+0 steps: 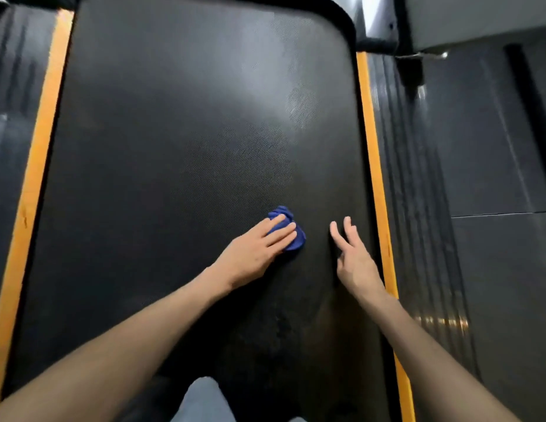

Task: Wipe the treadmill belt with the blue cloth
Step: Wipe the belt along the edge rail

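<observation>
The black textured treadmill belt [174, 153] fills the middle of the head view. A bunched blue cloth [288, 228] lies on its right half. My left hand [256, 251] presses down on the cloth with straight fingers, covering its near side. My right hand [354, 257] is just right of the cloth, fingers extended and spread, close to the belt near its right edge; whether it touches the belt is unclear.
Orange strips run along both sides of the belt, on the left [37, 166] and on the right [377, 178]. Ribbed black side rails [412, 184] lie outside them. A dark floor [494, 269] and a grey machine base [448, 22] are at right. My knee [204, 400] shows at the bottom.
</observation>
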{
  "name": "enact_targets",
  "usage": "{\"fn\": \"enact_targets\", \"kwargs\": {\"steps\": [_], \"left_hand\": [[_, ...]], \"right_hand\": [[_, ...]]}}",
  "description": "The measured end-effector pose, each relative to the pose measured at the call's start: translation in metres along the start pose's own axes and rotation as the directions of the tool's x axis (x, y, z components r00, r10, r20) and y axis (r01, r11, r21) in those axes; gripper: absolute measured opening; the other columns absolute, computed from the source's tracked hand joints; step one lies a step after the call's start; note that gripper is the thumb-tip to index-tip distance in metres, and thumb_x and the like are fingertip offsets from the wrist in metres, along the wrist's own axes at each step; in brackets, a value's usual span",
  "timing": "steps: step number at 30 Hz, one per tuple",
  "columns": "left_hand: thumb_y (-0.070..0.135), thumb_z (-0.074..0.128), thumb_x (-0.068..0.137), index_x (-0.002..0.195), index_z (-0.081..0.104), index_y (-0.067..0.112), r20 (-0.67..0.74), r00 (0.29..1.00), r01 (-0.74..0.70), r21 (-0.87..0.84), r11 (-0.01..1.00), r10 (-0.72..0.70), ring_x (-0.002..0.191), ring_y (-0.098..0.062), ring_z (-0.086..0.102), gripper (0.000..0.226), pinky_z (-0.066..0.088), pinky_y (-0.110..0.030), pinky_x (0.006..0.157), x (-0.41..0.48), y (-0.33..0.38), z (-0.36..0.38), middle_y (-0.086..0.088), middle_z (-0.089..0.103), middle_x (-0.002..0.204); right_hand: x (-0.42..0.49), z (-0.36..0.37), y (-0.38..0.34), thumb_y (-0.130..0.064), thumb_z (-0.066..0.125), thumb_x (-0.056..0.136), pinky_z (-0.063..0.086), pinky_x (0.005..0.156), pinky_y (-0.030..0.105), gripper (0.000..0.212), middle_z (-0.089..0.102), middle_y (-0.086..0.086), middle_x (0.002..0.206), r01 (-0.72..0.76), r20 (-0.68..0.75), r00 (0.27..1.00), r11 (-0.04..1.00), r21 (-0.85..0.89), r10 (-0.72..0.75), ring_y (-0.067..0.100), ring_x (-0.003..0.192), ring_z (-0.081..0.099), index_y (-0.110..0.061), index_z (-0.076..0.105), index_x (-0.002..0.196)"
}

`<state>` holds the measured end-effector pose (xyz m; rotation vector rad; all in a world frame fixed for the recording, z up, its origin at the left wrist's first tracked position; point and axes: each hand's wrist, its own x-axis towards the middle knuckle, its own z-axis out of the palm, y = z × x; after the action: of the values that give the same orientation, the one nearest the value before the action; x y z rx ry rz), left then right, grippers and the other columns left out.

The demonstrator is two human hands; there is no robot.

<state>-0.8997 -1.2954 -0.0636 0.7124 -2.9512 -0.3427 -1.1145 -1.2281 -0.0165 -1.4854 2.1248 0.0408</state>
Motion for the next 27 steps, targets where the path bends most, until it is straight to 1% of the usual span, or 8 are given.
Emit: {"fn": "enact_targets", "kwargs": {"steps": [6,9,12,15,18,21,24,27], "left_hand": [[0.013,0.033,0.083,0.125,0.054,-0.002,-0.082,0.988,0.142,0.137,0.98,-0.132,0.122,-0.038,0.049,0.049,0.039,-0.045,0.103,0.055,-0.048,0.0,-0.015,0.055,0.131],[0.019,0.024,0.088,0.135,0.041,-0.004,-0.028,0.934,0.356,0.059,0.933,-0.355,0.133,-0.042,0.031,0.055,0.022,-0.045,0.112,0.087,-0.052,-0.006,-0.02,0.042,0.141],[0.01,0.038,0.092,0.138,0.035,-0.006,-0.09,0.906,0.421,0.083,0.903,-0.414,0.136,-0.045,0.022,0.049,0.013,-0.044,0.114,0.098,-0.035,0.002,-0.021,0.034,0.146],[0.017,0.041,0.087,0.123,0.055,-0.005,-0.156,0.988,0.039,0.191,0.981,-0.009,0.122,-0.044,0.046,0.045,0.033,-0.046,0.106,0.088,-0.004,0.01,-0.021,0.053,0.13],[0.022,0.033,0.091,0.129,0.053,0.003,0.033,0.876,-0.476,0.215,0.852,0.481,0.131,-0.035,0.039,0.047,0.028,-0.045,0.111,0.064,0.038,0.015,-0.012,0.049,0.138],[0.02,0.033,0.088,0.135,0.048,0.009,0.165,0.796,-0.604,0.167,0.779,0.582,0.136,-0.028,0.032,0.05,0.024,-0.042,0.112,0.049,0.06,0.019,-0.005,0.044,0.143],[0.013,0.034,0.082,0.131,0.049,0.002,0.106,0.874,-0.487,0.2,0.85,0.475,0.132,-0.031,0.039,0.053,0.03,-0.043,0.109,0.07,0.034,0.017,-0.011,0.048,0.139],[0.01,0.033,0.078,0.122,0.055,-0.006,-0.005,0.99,-0.139,0.192,0.971,0.143,0.121,-0.041,0.049,0.052,0.04,-0.051,0.1,0.111,-0.018,0.01,-0.021,0.055,0.128]], "right_hand": [[0.007,-0.003,0.007,-0.006,0.04,0.095,0.032,0.105,0.024,0.062,0.0,-0.005,0.158,0.07,-0.031,0.997,0.997,-0.035,-0.071,0.015,0.145,0.007,-0.027,0.018,0.149],[0.021,-0.026,0.013,-0.006,0.038,0.095,0.028,0.111,0.03,0.05,0.026,0.0,0.154,0.062,0.026,0.998,0.995,0.073,-0.064,0.019,0.139,0.03,-0.019,0.037,0.143],[0.03,-0.045,0.027,0.001,0.039,0.092,0.036,0.107,0.029,0.043,0.053,0.006,0.134,0.157,-0.16,0.979,0.964,0.213,-0.124,0.019,0.125,0.048,-0.011,0.053,0.131],[0.022,-0.039,0.037,0.006,0.042,0.087,0.035,0.108,0.028,0.042,0.056,0.007,0.129,0.188,-0.352,0.931,0.952,0.242,-0.094,0.018,0.123,0.049,-0.01,0.058,0.123],[0.003,-0.022,0.048,0.011,0.046,0.08,0.027,0.109,0.023,0.047,0.054,0.006,0.133,0.226,-0.421,0.898,0.956,0.188,-0.129,0.018,0.127,0.044,-0.009,0.06,0.121],[-0.01,-0.008,0.065,0.008,0.045,0.077,0.028,0.111,0.024,0.049,0.052,0.004,0.134,0.254,-0.416,0.896,0.949,0.186,-0.158,0.015,0.128,0.043,-0.011,0.06,0.12],[-0.015,0.003,0.074,0.002,0.042,0.074,0.029,0.113,0.032,0.052,0.05,0.003,0.137,0.319,-0.351,0.906,0.928,0.193,-0.238,0.013,0.132,0.039,-0.011,0.059,0.121],[-0.015,0.004,0.081,0.005,0.045,0.078,0.018,0.118,0.029,0.054,0.044,0.004,0.143,0.328,-0.369,0.893,0.934,0.144,-0.258,0.011,0.139,0.029,-0.008,0.053,0.129]]}}
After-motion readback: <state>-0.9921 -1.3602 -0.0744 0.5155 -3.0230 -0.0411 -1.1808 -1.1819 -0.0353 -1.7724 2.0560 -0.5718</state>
